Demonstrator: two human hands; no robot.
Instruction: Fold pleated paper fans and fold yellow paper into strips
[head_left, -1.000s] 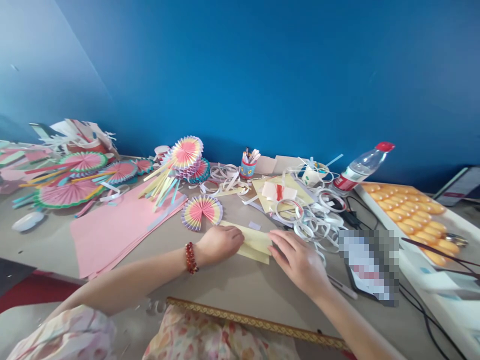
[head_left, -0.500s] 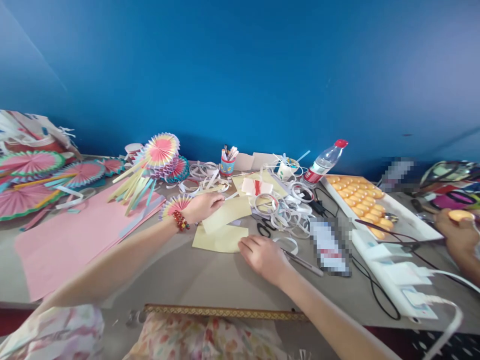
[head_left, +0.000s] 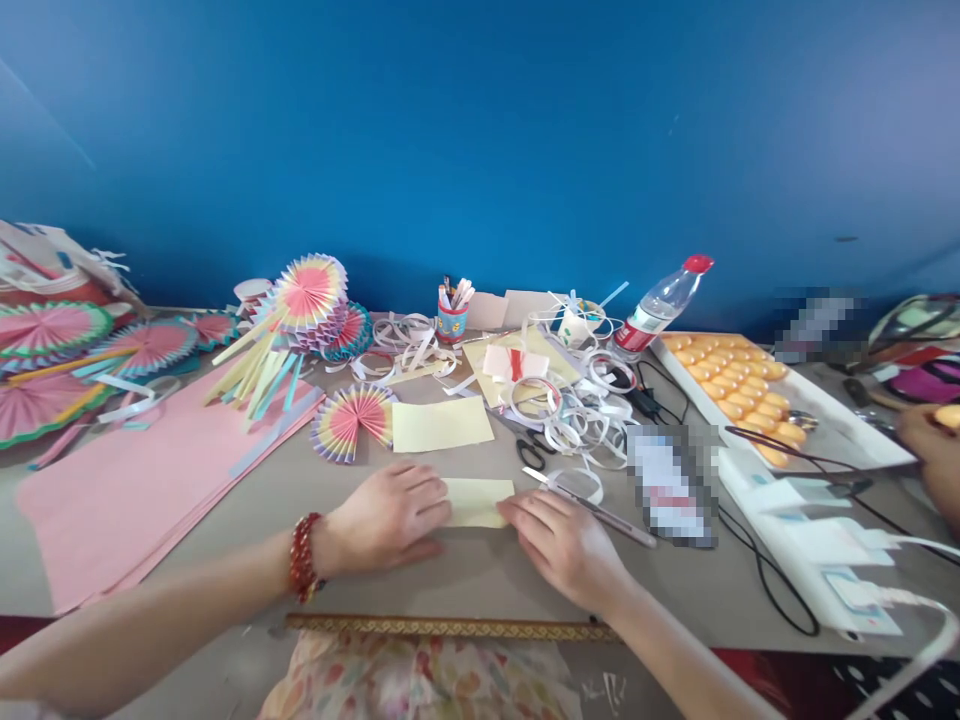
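A pale yellow paper sheet (head_left: 478, 501) lies on the grey table (head_left: 450, 570) right in front of me. My left hand (head_left: 390, 518), with a red bead bracelet at the wrist, rests on the sheet's left end, fingers curled and pressed onto it. My right hand (head_left: 562, 545) presses its fingertips on the right end. A second yellow sheet (head_left: 441, 424) lies flat just behind, free of both hands. A small rainbow paper fan (head_left: 352, 420) sits to its left.
A pink paper stack (head_left: 142, 480) lies left, with finished fans (head_left: 311, 292) behind it. White paper strips (head_left: 585, 415), scissors (head_left: 531, 455), a pen cup (head_left: 452, 318), a water bottle (head_left: 660, 303), an orange-filled tray (head_left: 742, 395), a phone and cables lie right. Another person's hand (head_left: 934, 445) shows at the far right edge.
My left hand laid down the sheet it held up, then came back to the nearer sheet. That sheet now looks smaller, and both hands press on its ends.
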